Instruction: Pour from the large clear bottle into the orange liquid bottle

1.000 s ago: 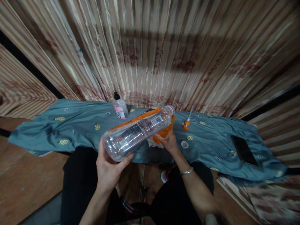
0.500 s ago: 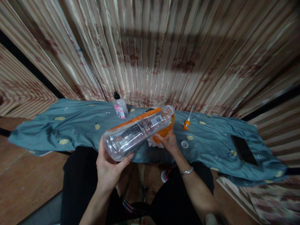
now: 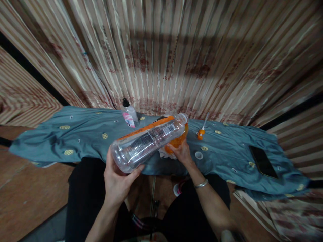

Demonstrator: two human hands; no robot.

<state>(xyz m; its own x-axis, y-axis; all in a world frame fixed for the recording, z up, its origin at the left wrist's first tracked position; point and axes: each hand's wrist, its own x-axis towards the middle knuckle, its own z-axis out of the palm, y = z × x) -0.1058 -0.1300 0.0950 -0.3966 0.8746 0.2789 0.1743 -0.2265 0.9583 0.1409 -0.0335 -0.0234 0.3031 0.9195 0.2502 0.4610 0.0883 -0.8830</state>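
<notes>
My left hand point(image 3: 118, 183) is closed around the base of a clear plastic bottle point(image 3: 148, 143) with an orange-edged label and a barcode. The bottle is tilted, its mouth up at the right, over an orange bottle point(image 3: 175, 144). My right hand point(image 3: 181, 152) grips that orange bottle, whose upper part is mostly behind the clear one. Whether liquid passes between them I cannot tell. A crumpled white tissue point(image 3: 166, 155) lies under the orange bottle. To the right are an orange pump top with a thin tube point(image 3: 201, 133) and a small white cap point(image 3: 199, 155).
A clear pump bottle with a black top and pink label point(image 3: 130, 116) stands at the back left. A dark phone point(image 3: 263, 161) lies at the right of the blue-green cloth point(image 3: 85, 134). Striped curtains point(image 3: 161, 67) hang close behind.
</notes>
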